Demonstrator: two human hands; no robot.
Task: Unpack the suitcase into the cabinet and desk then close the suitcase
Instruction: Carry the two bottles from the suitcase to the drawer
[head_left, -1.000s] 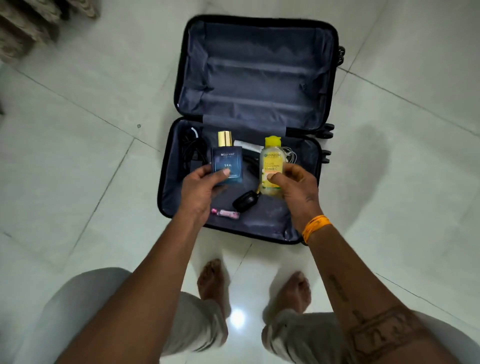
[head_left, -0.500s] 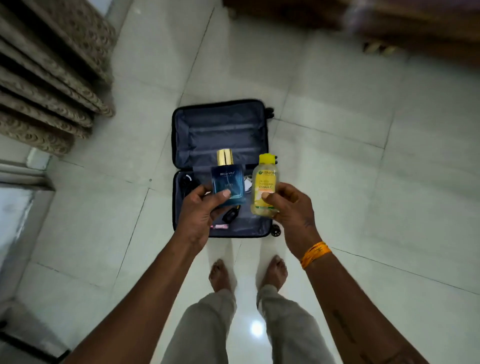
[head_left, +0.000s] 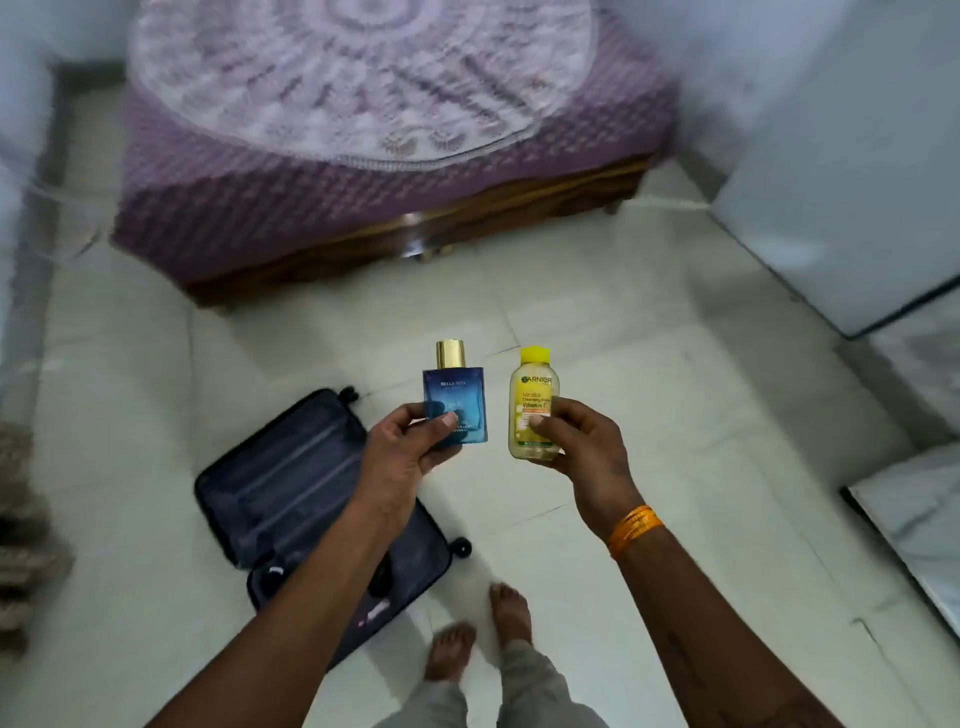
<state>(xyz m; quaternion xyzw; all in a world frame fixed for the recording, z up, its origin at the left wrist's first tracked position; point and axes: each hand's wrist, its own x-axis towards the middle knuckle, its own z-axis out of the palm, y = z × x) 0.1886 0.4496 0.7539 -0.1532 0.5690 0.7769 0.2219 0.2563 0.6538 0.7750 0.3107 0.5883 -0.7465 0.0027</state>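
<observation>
Above and right of the open suitcase, the left hand pinches the blue perfume bottle low on its body: likely glass, heavy, breakable. The right hand wraps the yellow cleanser bottle, probably light plastic, best held mid-body

Suitcase left of bottles

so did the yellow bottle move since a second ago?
Yes. The yellow bottle in the right hand was low over the open suitcase; now it is lifted clear of it, out over the bare floor to the suitcase's right.
</observation>
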